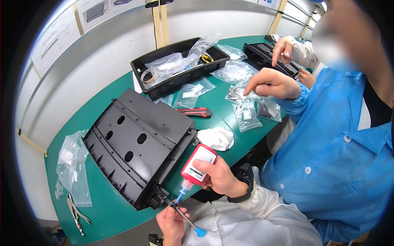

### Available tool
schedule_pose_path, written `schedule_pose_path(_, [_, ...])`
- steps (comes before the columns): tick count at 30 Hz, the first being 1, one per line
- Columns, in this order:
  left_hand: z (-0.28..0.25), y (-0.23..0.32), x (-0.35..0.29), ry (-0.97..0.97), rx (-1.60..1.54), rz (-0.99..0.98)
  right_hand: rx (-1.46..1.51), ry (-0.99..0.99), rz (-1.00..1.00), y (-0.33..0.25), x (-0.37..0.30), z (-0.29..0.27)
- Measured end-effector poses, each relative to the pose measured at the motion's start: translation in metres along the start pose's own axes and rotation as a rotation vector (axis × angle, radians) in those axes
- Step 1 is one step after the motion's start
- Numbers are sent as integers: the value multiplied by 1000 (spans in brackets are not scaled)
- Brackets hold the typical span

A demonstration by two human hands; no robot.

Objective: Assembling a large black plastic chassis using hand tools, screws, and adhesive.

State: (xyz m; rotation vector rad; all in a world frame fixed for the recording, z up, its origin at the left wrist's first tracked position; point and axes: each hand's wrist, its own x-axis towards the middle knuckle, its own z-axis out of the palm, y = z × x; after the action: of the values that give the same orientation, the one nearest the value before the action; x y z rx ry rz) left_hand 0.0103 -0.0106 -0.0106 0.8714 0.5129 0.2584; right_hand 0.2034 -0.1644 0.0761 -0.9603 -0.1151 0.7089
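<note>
My right hand (pixel 221 177) is wrapped round a red squeeze bottle (pixel 200 163) with a white label, tilted with its nozzle down. The narrow blue tip (pixel 179 198) of the bottle meets, or nearly meets, a small dark fitting on a thin metal rod (pixel 186 219). A bright blue cap (pixel 200 232) sits on the rod's lower end. My left hand (pixel 171 223) pinches the rod near that fitting, close to the table's front edge. Beside both hands lies a large black metal housing (pixel 137 145) with several oval holes; the rod's upper end overlaps its near corner in view.
A white cloth (pixel 215 138) and a red-black utility knife (pixel 195 112) lie behind the housing. A black bin (pixel 180 67) holds bags and tape. Locking pliers (pixel 76 213) rest at left. A co-worker's hand (pixel 273 84) points over small parts bags (pixel 246 115); another person handles a black unit (pixel 271 55).
</note>
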Motion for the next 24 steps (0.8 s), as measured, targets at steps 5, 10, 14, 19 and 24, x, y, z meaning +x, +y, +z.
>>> schedule_pose_path(5, [11,7,-3,52,73,-9,2,-2,3,2,1,1])
schedule_pose_path(10, [3,6,-1,29,31,-42,-15,24,-6,1,1,3])
schedule_pose_path(14, [1,6,1,-12,2,-66,-4,-3,4,2,2,-1])
schedule_pose_path(19, [3,13,-7,13,2,-67,-21,1,7,6,2,0])
schedule_pose_path(24, [10,14,-7,29,25,-162,32,127,-66,7,-1,3])
